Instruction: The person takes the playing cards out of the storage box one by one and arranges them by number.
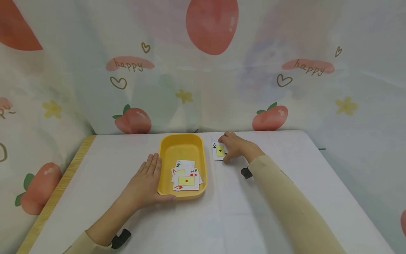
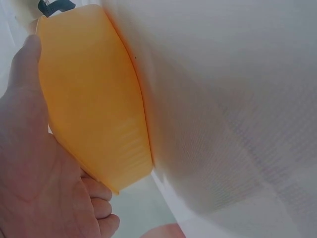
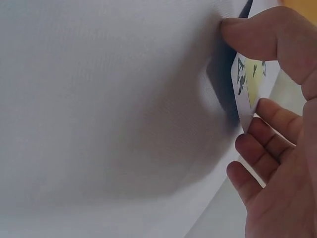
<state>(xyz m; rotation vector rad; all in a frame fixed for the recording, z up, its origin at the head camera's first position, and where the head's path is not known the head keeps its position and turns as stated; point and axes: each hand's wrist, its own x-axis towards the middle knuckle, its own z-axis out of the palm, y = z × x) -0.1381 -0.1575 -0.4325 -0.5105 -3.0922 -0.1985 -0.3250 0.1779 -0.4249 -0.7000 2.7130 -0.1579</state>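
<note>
A yellow plastic tray [image 1: 164, 148] stands on the table, with several playing cards [image 1: 187, 181] overlapping at its near end; a red ace of hearts lies on top. Along the tray's left side rests my left hand [image 1: 141, 187], fingers straight and together, thumb against the near side. The left wrist view shows that hand [image 2: 44, 173] touching the tray wall [image 2: 94, 99]. Right of the tray, my right hand [image 1: 237, 146] holds an ace of clubs card [image 1: 219, 151] between thumb and fingers at its edges. In the right wrist view the card [image 3: 252, 84] looks tilted, its right edge raised off the cloth.
White cloth covers the table [image 1: 241, 218], and a wooden edge [image 1: 68, 169] shows at the left. Behind the table hangs a printed curtain [image 1: 203, 81] with fruit and hearts. A black strap piece [image 1: 246, 173] sits under the right wrist, another [image 1: 121, 239] under the left.
</note>
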